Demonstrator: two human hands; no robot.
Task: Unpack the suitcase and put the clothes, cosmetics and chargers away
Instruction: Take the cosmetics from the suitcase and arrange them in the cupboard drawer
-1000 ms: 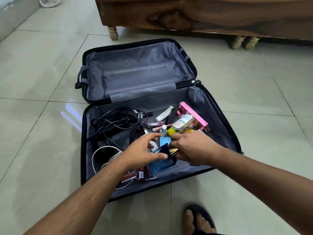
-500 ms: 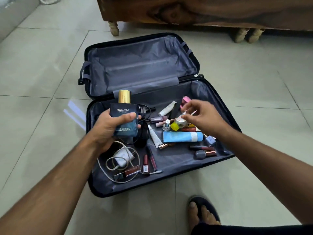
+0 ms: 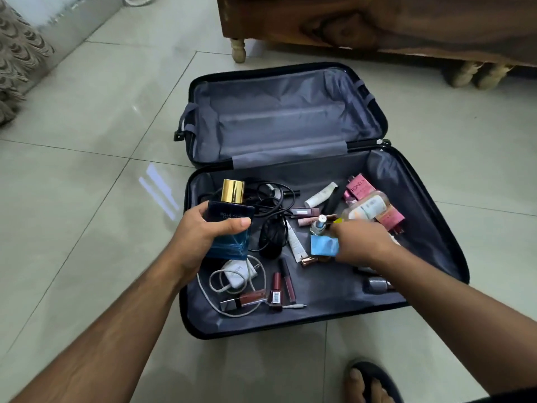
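An open black suitcase (image 3: 334,289) with grey lining lies on the tiled floor; its lid half (image 3: 279,117) holds nothing. My left hand (image 3: 200,228) grips a blue perfume bottle (image 3: 229,242) with a gold cap, held just above the suitcase's left side. My right hand (image 3: 363,242) is down among the cosmetics, fingers curled over a light blue tube (image 3: 324,245). Around it lie a clear bottle (image 3: 366,207), a pink box (image 3: 360,187), a white tube (image 3: 319,196) and lip glosses (image 3: 279,289). A white charger (image 3: 236,274) and black cables (image 3: 270,205) sit at the left.
A wooden bed frame (image 3: 377,21) on turned legs stands just behind the suitcase. A patterned curtain (image 3: 14,53) hangs at the far left. My sandalled foot (image 3: 369,382) rests on the floor in front of the suitcase's right corner.
My left hand lifted the perfume bottle out of the pile and still holds it. My right hand rose towards the pink box, then dropped onto the blue tube.
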